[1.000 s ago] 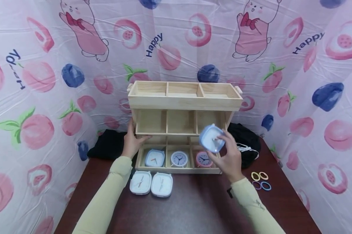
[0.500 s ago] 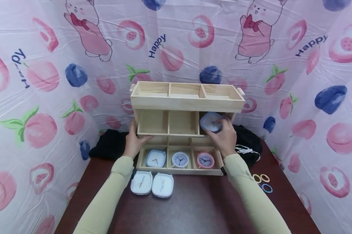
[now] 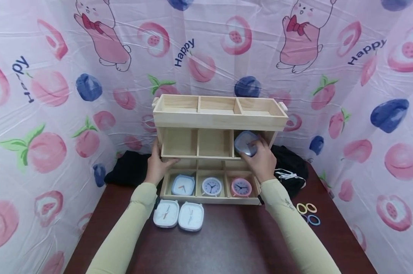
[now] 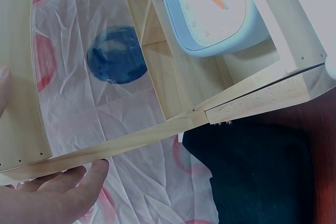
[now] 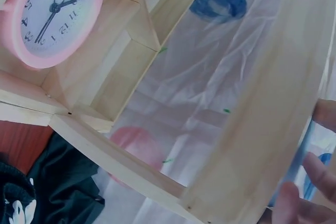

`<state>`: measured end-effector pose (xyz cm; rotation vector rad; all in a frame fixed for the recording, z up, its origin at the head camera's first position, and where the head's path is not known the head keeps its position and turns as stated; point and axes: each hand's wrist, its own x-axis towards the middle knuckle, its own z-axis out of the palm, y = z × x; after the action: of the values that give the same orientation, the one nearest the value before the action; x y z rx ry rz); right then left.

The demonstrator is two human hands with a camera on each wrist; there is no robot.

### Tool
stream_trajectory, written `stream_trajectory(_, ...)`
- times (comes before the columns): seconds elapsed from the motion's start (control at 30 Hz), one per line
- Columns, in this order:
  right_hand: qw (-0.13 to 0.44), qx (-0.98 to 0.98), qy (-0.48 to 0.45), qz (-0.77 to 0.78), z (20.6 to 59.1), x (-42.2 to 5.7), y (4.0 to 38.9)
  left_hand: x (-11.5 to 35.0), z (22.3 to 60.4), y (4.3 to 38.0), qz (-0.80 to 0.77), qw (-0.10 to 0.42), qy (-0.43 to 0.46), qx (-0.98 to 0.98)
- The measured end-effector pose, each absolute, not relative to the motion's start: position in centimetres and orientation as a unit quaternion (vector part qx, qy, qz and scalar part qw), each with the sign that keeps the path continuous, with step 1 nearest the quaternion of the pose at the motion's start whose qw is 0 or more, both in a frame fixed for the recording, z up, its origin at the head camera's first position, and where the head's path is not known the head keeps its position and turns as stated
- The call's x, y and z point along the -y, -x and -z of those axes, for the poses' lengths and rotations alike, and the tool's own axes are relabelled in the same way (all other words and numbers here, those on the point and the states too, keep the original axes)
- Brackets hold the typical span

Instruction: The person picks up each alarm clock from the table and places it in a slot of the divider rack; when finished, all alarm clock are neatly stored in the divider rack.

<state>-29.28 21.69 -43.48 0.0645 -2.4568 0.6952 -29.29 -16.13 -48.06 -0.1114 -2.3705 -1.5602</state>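
A three-tier wooden box (image 3: 220,121) stands at the back of the table, each tray split into three compartments. My right hand (image 3: 262,160) grips a blue square alarm clock (image 3: 245,141) inside the middle tray's right compartment. At the box's left side, my left hand (image 3: 156,167) holds the middle tray's end, thumb across its front and fingers (image 4: 86,184) along the wooden side strip. In the bottom tray sit another blue square clock (image 3: 183,185), a white round clock (image 3: 211,187) and a pink round clock (image 5: 55,17). Two white square clocks, left (image 3: 166,214) and right (image 3: 191,216), lie before the box.
A black cloth (image 3: 127,168) lies left of the box. To the right is a black bag with white cord (image 3: 292,171). Several coloured rings, including a yellow ring (image 3: 301,208) and a blue ring (image 3: 314,220), lie near the right sleeve. Fruit-patterned curtains (image 3: 216,34) surround the table.
My right hand has carried the blue clock from in front of the box back into the middle tray's right compartment, where the clock now tilts slightly. My left hand has kept its hold.
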Motion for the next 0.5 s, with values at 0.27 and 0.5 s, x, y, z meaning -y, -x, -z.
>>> stream_trajectory(0.27,0.414,0.874,-0.082,-0.240,44.4,-20.5,26.4,16.0,48.0,29.2,0.546,0.152,0.042,0.823)
stream_trajectory(0.5,0.415,0.857,-0.172,-0.252,47.1,-17.0,22.0,16.1,47.9,29.2,0.549,0.154,0.043,0.821)
